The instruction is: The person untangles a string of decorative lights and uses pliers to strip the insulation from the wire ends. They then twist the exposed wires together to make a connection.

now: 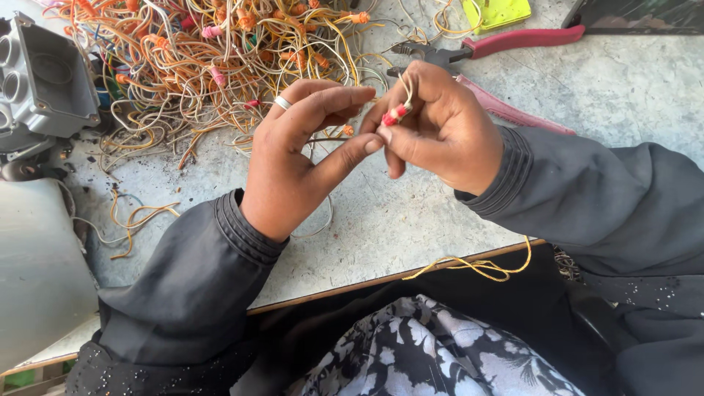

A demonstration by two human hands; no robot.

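The grey worktable point(411, 213) ended in a thin wooden front edge that ran slantwise just under the forearms, and a loop of yellow wire point(480, 265) hung over it onto the dark lap below. Open room lay on the bare table right of the hands and on the patch directly beneath them. The far left was crowded: a big tangled heap of orange, yellow and white wires point(213, 66) spread across the top, a grey metal housing point(44, 81) stood at the left edge, and a smooth grey panel point(37, 271) sat below it. Red-handled pliers point(477, 48) lay beyond the hands, handles pointing right, near a yellow-green card point(499, 11) at the top edge.

Both hands were raised above the table, just short of the heap. The right hand point(440, 132) pinched a small red-and-white wire connector point(396, 114) between thumb and forefinger, its thin pale wires curving up over the knuckles. The left hand point(297, 158), a ring on one finger, met it from the left, thumb tip and forefinger closed on the connector's near end. The connector sat between the two sets of fingertips, clear of the table.
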